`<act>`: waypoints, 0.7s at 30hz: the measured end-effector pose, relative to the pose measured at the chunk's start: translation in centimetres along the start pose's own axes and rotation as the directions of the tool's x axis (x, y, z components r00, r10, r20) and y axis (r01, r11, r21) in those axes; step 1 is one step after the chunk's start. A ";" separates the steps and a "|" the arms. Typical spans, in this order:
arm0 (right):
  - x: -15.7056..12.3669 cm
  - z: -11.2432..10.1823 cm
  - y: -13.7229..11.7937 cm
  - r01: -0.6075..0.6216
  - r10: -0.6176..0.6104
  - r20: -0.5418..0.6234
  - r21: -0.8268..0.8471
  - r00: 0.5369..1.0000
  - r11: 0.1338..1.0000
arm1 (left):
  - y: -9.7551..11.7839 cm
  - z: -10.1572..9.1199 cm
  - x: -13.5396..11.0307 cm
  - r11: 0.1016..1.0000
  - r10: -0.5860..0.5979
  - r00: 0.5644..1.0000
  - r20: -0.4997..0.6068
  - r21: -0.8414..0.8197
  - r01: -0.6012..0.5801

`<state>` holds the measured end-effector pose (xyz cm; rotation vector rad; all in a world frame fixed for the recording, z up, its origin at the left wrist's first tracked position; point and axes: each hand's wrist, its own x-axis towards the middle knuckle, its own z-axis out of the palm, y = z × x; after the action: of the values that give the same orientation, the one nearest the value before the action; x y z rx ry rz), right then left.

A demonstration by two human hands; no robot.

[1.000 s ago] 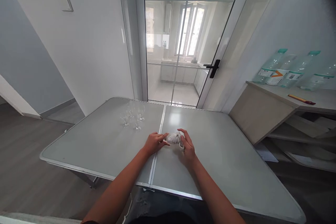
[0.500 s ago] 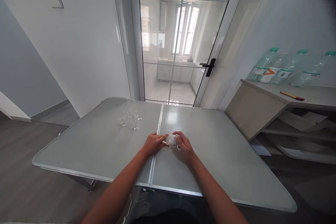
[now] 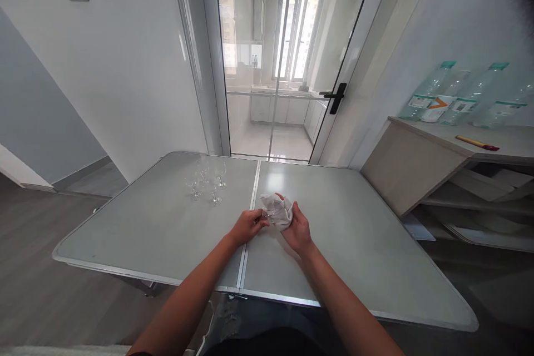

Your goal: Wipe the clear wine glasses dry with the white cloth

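White cloth (image 3: 278, 212): bunched just above grey table (image 3: 167, 233), clamped in curled fingers of right hand (image 3: 298, 229). Left hand (image 3: 249, 225): fingertips pinched on cloth's left edge. Small glasses (image 3: 205, 184): well apart, far-left.

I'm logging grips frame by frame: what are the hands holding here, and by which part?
The right hand grips a bunched white cloth from below and behind. The left hand pinches the cloth's left end. What it wraps cannot be told.
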<state>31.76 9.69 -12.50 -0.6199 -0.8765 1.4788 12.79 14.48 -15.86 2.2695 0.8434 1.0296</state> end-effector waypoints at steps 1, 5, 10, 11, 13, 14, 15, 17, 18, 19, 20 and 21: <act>-0.4 0.2 0.2 0.043 -0.043 0.005 -0.063 0.999 0.997 | 0.0 0.0 0.0 1.000 -0.008 1.000 0.005 -0.016 0.008; -1.4 0.0 0.6 0.354 -0.355 0.106 -0.541 0.929 0.763 | 0.0 -0.1 0.2 0.999 -0.034 0.999 -0.010 -0.039 0.033; -1.2 -0.4 -0.8 0.684 -0.299 0.650 -0.730 0.698 0.010 | 0.2 -0.1 0.0 0.998 -0.035 0.999 -0.028 0.046 0.036; -1.1 -0.4 -1.1 0.701 -0.251 0.695 -0.709 0.674 -0.079 | 0.2 0.0 -0.1 0.997 -0.027 0.999 -0.030 0.076 0.029; -0.9 -0.4 -1.5 0.691 -0.210 0.702 -0.711 0.681 -0.134 | 0.2 0.1 -0.2 0.992 -0.001 1.000 -0.028 0.124 0.004; -0.8 -0.5 -1.6 0.667 -0.218 0.672 -0.738 0.708 -0.104 | 0.3 0.2 -0.3 0.989 0.021 1.000 -0.020 0.147 -0.018; -0.7 -0.6 -1.6 0.635 -0.233 0.625 -0.772 0.746 -0.037 | 0.3 0.2 -0.4 0.983 0.054 0.999 -0.004 0.177 -0.053; -0.5 -0.9 -1.5 0.544 -0.267 0.486 -0.812 0.832 0.214 | 0.3 0.1 -0.5 0.955 0.142 0.989 0.033 0.257 -0.146; -0.4 -1.0 -1.4 0.481 -0.276 0.398 -0.784 0.875 0.392 | 0.3 0.0 -0.5 0.936 0.183 0.982 0.045 0.297 -0.188; -0.3 -1.1 -1.3 0.400 -0.268 0.297 -0.699 0.916 0.592 | 0.3 0.0 -0.5 0.921 0.214 0.976 0.049 0.323 -0.218; -0.2 -1.0 -1.1 0.309 -0.239 0.197 -0.561 0.951 0.768 | 0.3 -0.1 -0.5 0.918 0.224 0.974 0.039 0.327 -0.224; -0.1 -0.8 -1.0 0.224 -0.194 0.113 -0.402 0.974 0.888 | 0.2 -0.1 -0.5 0.934 0.205 0.979 0.008 0.299 -0.198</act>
<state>33.00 9.66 -12.17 -0.7592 -1.2888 1.1297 12.53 13.99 -15.89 2.6500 0.8353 1.0808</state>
